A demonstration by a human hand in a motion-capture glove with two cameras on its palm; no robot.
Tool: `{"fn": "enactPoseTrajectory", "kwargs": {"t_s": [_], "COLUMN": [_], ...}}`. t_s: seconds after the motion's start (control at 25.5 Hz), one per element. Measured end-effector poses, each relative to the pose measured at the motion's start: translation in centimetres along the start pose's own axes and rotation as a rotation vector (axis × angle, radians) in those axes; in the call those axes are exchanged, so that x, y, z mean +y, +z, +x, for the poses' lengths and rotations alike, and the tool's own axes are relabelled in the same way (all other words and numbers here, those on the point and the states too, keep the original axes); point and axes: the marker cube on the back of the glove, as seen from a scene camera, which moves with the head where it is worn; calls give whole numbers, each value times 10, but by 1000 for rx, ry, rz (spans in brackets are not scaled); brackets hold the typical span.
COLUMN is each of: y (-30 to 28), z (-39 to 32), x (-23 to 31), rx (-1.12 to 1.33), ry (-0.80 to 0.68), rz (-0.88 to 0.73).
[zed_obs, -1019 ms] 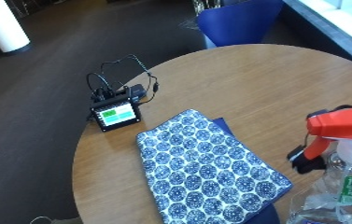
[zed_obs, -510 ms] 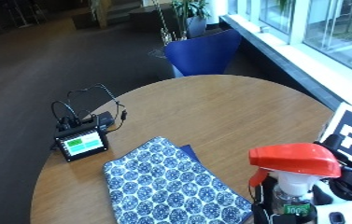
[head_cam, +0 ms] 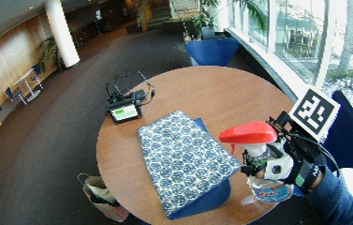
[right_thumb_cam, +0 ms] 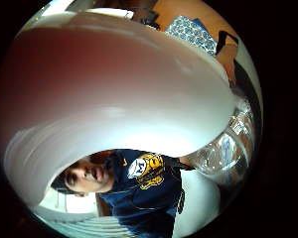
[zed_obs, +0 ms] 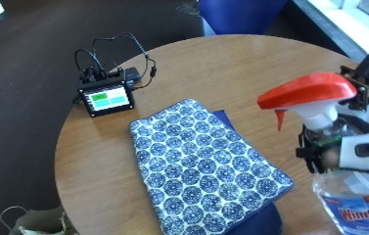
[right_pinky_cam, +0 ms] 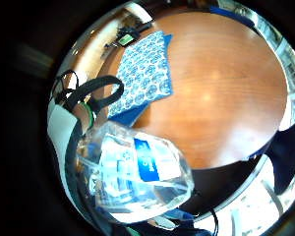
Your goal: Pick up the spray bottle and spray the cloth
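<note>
Now my gloved right hand (zed_obs: 357,147) is wrapped round the neck of the Windex spray bottle (zed_obs: 314,110), fingers curled just under its orange head. The clear body hangs below my palm, filling much of the little finger side palm view, with the round wooden table (zed_obs: 236,63) beyond it. Compared with a second ago the outside picture as a whole has shifted, so I read that as the camera moving. The bottle was already in my hand then and it is still up by the table's near edge, apparently off the wood, so I judge the pick-up done and the spraying still to come. The nozzle faces the patterned blue-and-white cloth (zed_obs: 203,171), but the orange trigger hangs in front of my fingers with none of them on it that I can see. The cloth lies flat, near the bottle and apart from it, on top of a dark blue mat (zed_obs: 256,223). It has kept its place beside the small screen device (zed_obs: 105,98) with its cables, further along the table. Past the far rim stands a blue chair (zed_obs: 239,12).
</note>
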Motion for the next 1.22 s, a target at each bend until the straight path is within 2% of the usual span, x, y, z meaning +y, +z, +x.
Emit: {"fn": "enactPoseTrajectory", "kwargs": {"t_s": [0.27, 0.59, 0.98, 1.22], "y": [-45, -86, -60, -41], "z": [20, 73, 130, 144], "x": [-56, -136, -161, -151], "rx": [180, 486, 692, 655], "ry": [275, 626, 920, 929], "rz": [8, -163, -431, -465]}}
